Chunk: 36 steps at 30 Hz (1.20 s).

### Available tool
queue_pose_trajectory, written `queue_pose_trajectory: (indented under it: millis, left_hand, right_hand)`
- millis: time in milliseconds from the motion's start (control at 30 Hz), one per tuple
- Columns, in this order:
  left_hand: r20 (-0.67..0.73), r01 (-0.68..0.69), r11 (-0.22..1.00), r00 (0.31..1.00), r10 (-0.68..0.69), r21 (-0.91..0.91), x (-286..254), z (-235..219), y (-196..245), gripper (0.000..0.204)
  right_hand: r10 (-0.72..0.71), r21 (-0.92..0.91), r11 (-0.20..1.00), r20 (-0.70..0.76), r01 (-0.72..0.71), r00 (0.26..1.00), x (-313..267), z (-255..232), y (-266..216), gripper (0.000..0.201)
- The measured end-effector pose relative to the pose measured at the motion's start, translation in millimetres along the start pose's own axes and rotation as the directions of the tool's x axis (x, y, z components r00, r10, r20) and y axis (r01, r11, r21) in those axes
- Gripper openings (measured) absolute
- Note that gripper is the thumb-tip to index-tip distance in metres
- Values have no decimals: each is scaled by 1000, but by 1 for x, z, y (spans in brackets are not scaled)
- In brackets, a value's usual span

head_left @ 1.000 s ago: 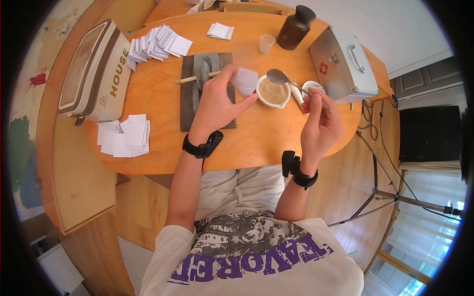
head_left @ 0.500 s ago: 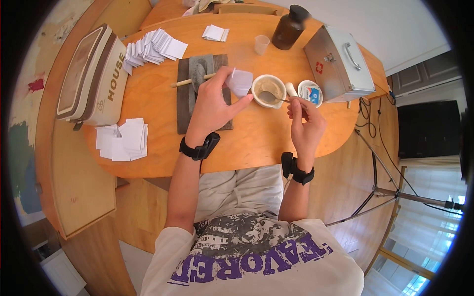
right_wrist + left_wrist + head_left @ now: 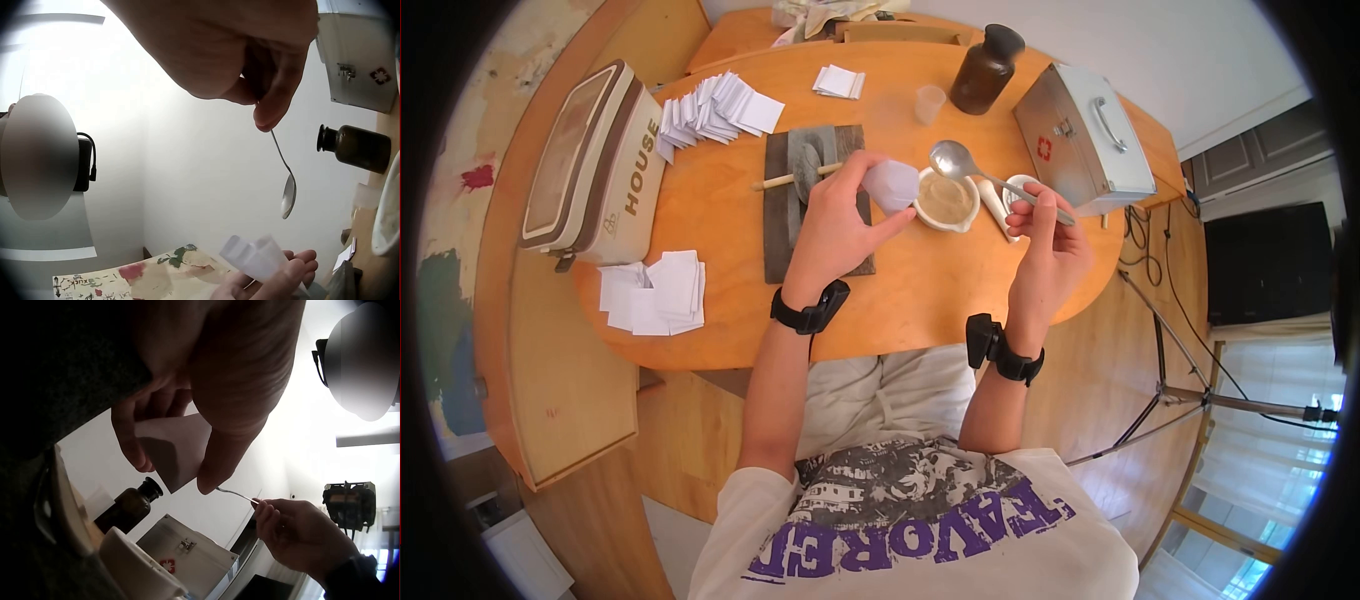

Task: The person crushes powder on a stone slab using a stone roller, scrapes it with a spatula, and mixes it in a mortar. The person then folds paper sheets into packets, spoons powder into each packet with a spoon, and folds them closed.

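Note:
My left hand (image 3: 833, 232) holds a small whitish paper packet (image 3: 891, 185) between thumb and fingers, just left of the white mortar (image 3: 947, 200) with tan powder in it. In the left wrist view the packet (image 3: 178, 449) has a dark shadowed area on its side. My right hand (image 3: 1048, 250) pinches the handle of a metal spoon (image 3: 951, 158), its bowl raised over the mortar's far edge. The right wrist view shows the spoon (image 3: 288, 195) hanging from the fingertips above the packet (image 3: 255, 255).
Right of the mortar lie a white pestle (image 3: 994, 206) and a small dish (image 3: 1022, 184). Beyond stand a plastic cup (image 3: 929, 104), a brown bottle (image 3: 986, 70) and a metal case (image 3: 1090, 135). Papers (image 3: 662, 292), a dark board (image 3: 780, 235) and a HOUSE box (image 3: 615, 170) are leftward.
The spoon went down into the mortar's powder half a second ago and is now lifted above it. The left hand still holds the packet in nearly the same place.

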<state>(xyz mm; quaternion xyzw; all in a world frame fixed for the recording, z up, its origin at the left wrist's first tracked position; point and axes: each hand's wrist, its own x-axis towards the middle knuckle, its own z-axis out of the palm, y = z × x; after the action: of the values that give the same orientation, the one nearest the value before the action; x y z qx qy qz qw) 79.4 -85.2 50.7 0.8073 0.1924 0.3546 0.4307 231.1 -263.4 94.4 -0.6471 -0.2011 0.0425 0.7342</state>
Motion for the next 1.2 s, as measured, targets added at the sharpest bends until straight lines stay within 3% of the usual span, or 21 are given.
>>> queue_pose_trajectory:
  millis: [200, 267, 300, 367, 400, 533, 600, 633, 700, 767, 833, 867, 933, 1067, 1200]
  left_hand:
    - [-12, 2, 1000, 1000, -2, -10, 1, 0, 2, 56]
    - [-4, 13, 1000, 1000, -13, -15, 1, -1, 4, 57]
    - [1, 15, 999, 1000, -15, -28, 2, -1, 4, 57]
    - [7, 17, 999, 1000, -17, -41, 2, -1, 3, 57]
    - [13, 26, 999, 1000, -26, -30, 2, -1, 1, 57]
    - [-1, 16, 999, 1000, -16, -28, 1, 0, 0, 56]
    - [1, 16, 1000, 1000, -16, -24, 1, 0, 0, 55]
    - [2, 17, 1000, 1000, -17, -22, 1, 0, 1, 55]
    - [3, 14, 1000, 1000, -14, -17, 1, 0, -1, 54]
    - [4, 10, 1000, 1000, -10, -14, 0, -1, -2, 53]
    - [5, 20, 999, 1000, -19, -41, 1, 0, -1, 52]
    - [7, 18, 999, 1000, -18, -44, 2, 1, -2, 52]
    - [-46, -62, 997, 997, 59, -56, 2, 4, -6, 57]
    - [-29, -48, 999, 998, 48, -24, 1, 3, -6, 57]
    - [-33, -50, 998, 998, 49, -25, 1, 3, -4, 57]
  right_hand:
    - [-129, 32, 991, 51, 128, 990, -19, 16, -24, 23]
    - [-264, -5, 964, 150, 268, 953, -25, 17, -20, 12]
    - [-264, -4, 963, 150, 268, 953, -24, 15, -16, 12]
    - [-512, -150, 805, 315, 574, 799, -21, 12, -9, 14]
    - [-546, -170, 769, 327, 616, 772, -21, 12, -8, 13]
    - [-554, -160, 764, 334, 625, 762, -22, 9, -6, 14]
    - [-457, -75, 876, 192, 477, 869, -23, 8, 2, 9]
    - [-457, -74, 876, 191, 477, 869, -21, 6, 2, 9]
    - [-303, -70, 950, 51, 306, 952, -16, 0, 3, 13]
    - [-274, -139, 950, 51, 278, 961, -8, -7, 10, 15]
    - [-287, -315, 890, 177, 330, 942, -1, -18, 21, 13]
    - [-287, -318, 889, 175, 330, 942, 0, -22, 24, 13]
    - [-278, -432, 818, 283, 381, 918, 2, -28, 29, 12]
    - [-285, -417, 816, 310, 399, 907, 3, -31, 37, 12]
    - [-207, -436, 838, 304, 329, 930, 2, -29, 40, 13]
